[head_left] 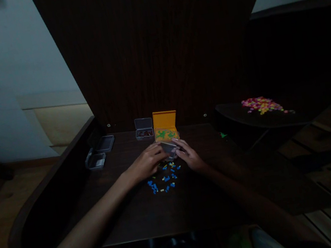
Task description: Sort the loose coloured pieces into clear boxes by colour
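Note:
A small clear plastic box (169,149) sits between my two hands, just in front of the yellow case. My left hand (149,160) has its fingers bent against the left side of the box. On the other side, my right hand (191,157) grips the box's right edge, fingers over the far rim and thumb nearer me. Whatever lies inside the box is too dim to make out. Below the hands, small blue and pale yellow building bricks (167,178) are scattered on the dark tabletop (130,217).
The open yellow case (165,120) holds green pieces. Left of it stands an open clear box (145,133) with dark reddish pieces. Further left lie empty-looking clear boxes (96,161). A pile of pink and yellow pieces (262,105) rests on the right-hand shelf (233,115).

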Demonstrator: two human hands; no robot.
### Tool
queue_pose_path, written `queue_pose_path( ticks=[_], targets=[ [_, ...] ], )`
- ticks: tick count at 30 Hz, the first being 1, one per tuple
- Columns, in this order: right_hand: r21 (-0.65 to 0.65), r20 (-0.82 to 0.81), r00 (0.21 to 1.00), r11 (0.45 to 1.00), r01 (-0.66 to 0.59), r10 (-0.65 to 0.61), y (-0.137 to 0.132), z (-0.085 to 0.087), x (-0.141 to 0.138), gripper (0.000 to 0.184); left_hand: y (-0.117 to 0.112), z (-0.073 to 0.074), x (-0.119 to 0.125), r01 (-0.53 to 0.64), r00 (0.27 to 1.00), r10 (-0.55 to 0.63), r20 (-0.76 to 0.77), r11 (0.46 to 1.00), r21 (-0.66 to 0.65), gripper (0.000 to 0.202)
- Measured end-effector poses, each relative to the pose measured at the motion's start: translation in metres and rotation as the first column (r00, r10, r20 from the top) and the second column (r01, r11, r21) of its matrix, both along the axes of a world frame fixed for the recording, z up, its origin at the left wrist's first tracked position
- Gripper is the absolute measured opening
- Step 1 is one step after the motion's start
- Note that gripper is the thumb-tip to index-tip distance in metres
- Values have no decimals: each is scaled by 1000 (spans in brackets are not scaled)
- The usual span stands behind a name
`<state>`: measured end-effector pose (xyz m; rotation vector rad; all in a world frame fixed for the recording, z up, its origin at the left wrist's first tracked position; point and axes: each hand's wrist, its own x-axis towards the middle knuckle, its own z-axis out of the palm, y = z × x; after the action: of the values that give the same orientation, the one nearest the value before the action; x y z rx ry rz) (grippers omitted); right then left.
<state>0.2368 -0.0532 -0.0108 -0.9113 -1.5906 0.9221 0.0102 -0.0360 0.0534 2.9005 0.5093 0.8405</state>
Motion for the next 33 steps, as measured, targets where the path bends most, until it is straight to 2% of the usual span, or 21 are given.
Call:
queue_pose_path(
  ticks=[3, 5, 7, 10, 12, 14, 16, 18, 19, 20, 21, 23, 24, 26, 28, 29, 33],
  targets=[
    [-62, -104, 994, 998, -33, 27, 0, 0, -3, 56, -6, -9, 10, 45, 999, -46, 11, 999, 13, 43],
    [-103, -150, 988, 994, -48, 32, 2, 1, -2, 61, -6, -13, 10, 35, 998, -34, 59, 999, -6, 39],
    [-130, -179, 984, 990, -45, 21, 3, 1, 1, 64, -4, -14, 8, -47, 986, 56, 158, 997, -60, 31],
    [-153, -190, 982, 987, -38, 9, 5, 3, 4, 63, 0, -11, 2, -196, 917, 261, 300, 953, -231, 37],
    [-165, -158, 987, 986, -40, 14, 5, 4, 5, 62, 4, -11, -2, -168, 888, 315, 336, 900, -401, 45],
    [-171, -106, 994, 984, -45, 27, 5, 5, 4, 59, 8, -16, -3, -34, 885, 296, 358, 810, -586, 52],
    [-157, -52, 998, 986, -47, 39, 5, 5, 2, 55, 11, -24, -3, 143, 880, 259, 398, 655, -742, 59],
    [-122, 1, 1000, 992, -31, 31, 5, 7, 2, 51, 13, -33, -3, 306, 861, 235, 451, 469, -828, 70],
    [-96, 32, 999, 995, -4, 7, 5, 8, 3, 49, 14, -37, -3, 348, 847, 248, 469, 409, -844, 74],
    [-59, 68, 997, 997, 40, -36, 5, 10, 5, 45, 14, -40, -3, 373, 832, 271, 485, 373, -849, 78],
    [-9, 112, 989, 996, 93, -91, 4, 12, 8, 41, 15, -42, -3, 383, 814, 302, 496, 362, -850, 81],
    [121, 236, 956, 982, 148, -173, 2, 19, 16, 32, 16, -43, -5, 374, 776, 372, 510, 380, -846, 84],
    [183, 321, 933, 977, 109, -165, 0, 22, 20, 26, 17, -43, -7, 362, 756, 404, 515, 396, -843, 85],
    [239, 509, 860, 967, -89, -47, -3, 27, 27, 17, 20, -43, -12, 329, 718, 462, 521, 435, -838, 86],
    [217, 644, 763, 942, -258, 60, -6, 29, 30, 12, 24, -45, -16, 287, 688, 505, 521, 470, -835, 86],
    [198, 683, 725, 933, -302, 90, -8, 30, 30, 13, 25, -46, -18, 268, 675, 520, 523, 487, -831, 86],
    [133, 745, 652, 927, -352, 140, -10, 26, 27, 21, 27, -49, -20, 239, 642, 548, 537, 522, -819, 86]
  ],
)
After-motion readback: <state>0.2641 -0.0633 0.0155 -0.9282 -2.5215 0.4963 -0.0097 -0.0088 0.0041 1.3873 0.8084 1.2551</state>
